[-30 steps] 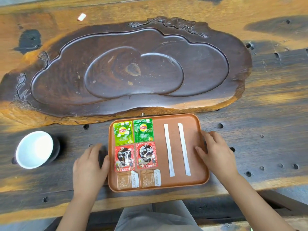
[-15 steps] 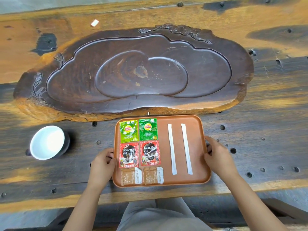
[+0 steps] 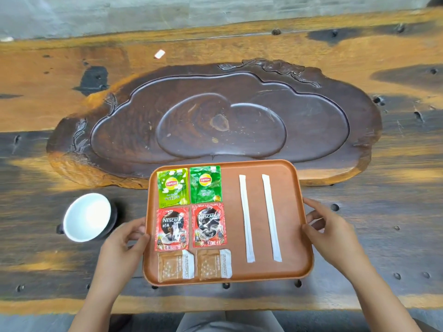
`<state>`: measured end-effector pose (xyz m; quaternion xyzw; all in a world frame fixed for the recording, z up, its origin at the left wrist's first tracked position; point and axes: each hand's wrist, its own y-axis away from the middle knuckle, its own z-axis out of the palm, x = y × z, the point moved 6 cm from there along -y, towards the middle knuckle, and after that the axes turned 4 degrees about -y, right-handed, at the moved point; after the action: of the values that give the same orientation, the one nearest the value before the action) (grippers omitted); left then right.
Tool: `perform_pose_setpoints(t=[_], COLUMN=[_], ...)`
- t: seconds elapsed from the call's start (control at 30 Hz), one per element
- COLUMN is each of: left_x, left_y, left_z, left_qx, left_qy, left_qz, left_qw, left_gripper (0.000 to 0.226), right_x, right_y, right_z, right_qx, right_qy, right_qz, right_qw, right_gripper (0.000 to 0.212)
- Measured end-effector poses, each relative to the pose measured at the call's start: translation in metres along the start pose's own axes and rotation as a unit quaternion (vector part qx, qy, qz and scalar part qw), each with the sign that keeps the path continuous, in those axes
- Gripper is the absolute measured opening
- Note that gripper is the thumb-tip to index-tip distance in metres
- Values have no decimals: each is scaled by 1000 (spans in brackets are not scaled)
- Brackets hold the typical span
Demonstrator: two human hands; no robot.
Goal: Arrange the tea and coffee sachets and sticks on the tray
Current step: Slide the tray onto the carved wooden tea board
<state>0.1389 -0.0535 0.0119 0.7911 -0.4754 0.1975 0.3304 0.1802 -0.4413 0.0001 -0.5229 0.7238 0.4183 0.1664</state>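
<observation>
A brown rectangular tray (image 3: 297,236) lies in front of me, held by both hands and seeming raised a little off the table. My left hand (image 3: 122,245) grips its left rim, my right hand (image 3: 328,228) its right rim. On its left half lie two green Lipton tea sachets (image 3: 173,186) (image 3: 205,184), two red Nescafe coffee sachets (image 3: 172,229) (image 3: 209,225) below them, and two brown sugar sachets (image 3: 175,265) (image 3: 213,264) nearest me. Two white paper sticks (image 3: 247,219) (image 3: 271,218) lie side by side on the right half.
A large dark carved wooden tea board (image 3: 215,116) fills the table behind the tray. A white cup (image 3: 87,216) stands left of my left hand. A small white scrap (image 3: 159,54) lies far back. The wooden table (image 3: 395,212) has small holes.
Both hands closed onto the tray's side rims, the left from flat on the table. The tray now looks slightly lifted, and my view has tilted up and shifted.
</observation>
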Motion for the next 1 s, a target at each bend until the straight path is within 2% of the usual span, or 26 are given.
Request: perform_pose_setpoints(t=[0.13, 0.4, 0.67, 0.83, 1.0], left_x=[20, 64, 81, 64, 55], left_y=[-36, -133, -214, -243, -257], left_z=[-18, -39, -29, -15, -4], left_qx=[3, -2, -14, -30, -35], left_qy=[16, 53, 100, 108, 106], left_qz=[32, 85, 65, 28, 27], left_qw=[999, 995, 993, 993, 993], left_gripper=[35, 44, 32, 29, 30], right_x=[-33, -84, -108, -107, -104], right_y=[-29, -115, -195, -216, -228], right_z=[-15, -31, -16, -1, 7], right_qx=[15, 47, 58, 60, 66], right_qy=[-46, -50, -41, -24, -8], right_qz=[-28, -57, -58, -54, -54], right_qw=[998, 996, 996, 996, 996], right_gripper=[58, 49, 48, 50, 51])
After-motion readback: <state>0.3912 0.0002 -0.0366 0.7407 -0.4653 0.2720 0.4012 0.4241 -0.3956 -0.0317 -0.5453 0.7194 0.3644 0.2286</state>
